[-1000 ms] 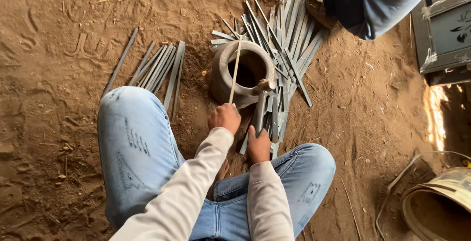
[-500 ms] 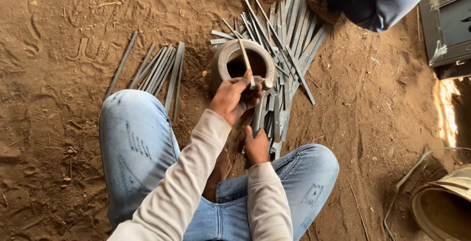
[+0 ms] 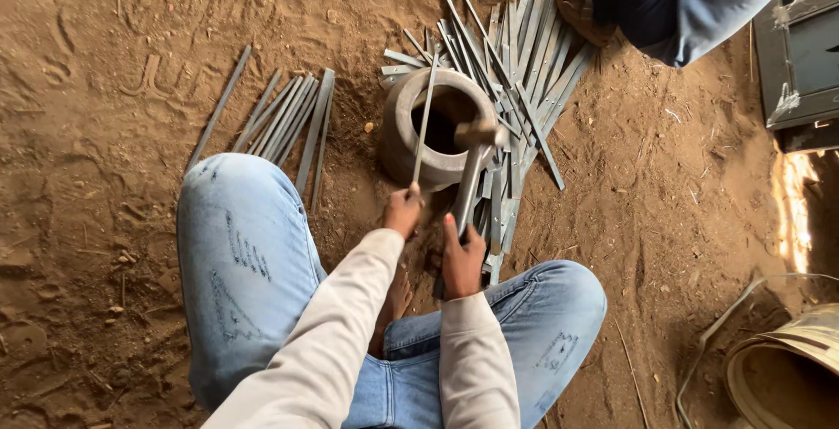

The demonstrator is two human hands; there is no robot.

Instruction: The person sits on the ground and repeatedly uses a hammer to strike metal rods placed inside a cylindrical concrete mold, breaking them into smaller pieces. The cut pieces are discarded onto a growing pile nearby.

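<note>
- Two hands at centre frame, both closed on tools, above the crossed legs.
- Left hand (image 3: pixel 403 211) pinches a thin metal strip (image 3: pixel 425 119), its far end lying over the hollow metal cylinder (image 3: pixel 434 128).
- Right hand (image 3: pixel 461 259) is wrapped round the hammer (image 3: pixel 472 167) handle; head sits at the cylinder rim.
- Judgement: keep the strip flat on the rim, strike short, fingers low.
- Loose strips (image 3: pixel 288 119) at centre left; larger pile (image 3: pixel 524 62) upper right.
- Open dirt floor (image 3: pixel 105 71) left; another person's leg (image 3: pixel 673 1) and a drum rim (image 3: pixel 786 359) crowd the right.
</note>
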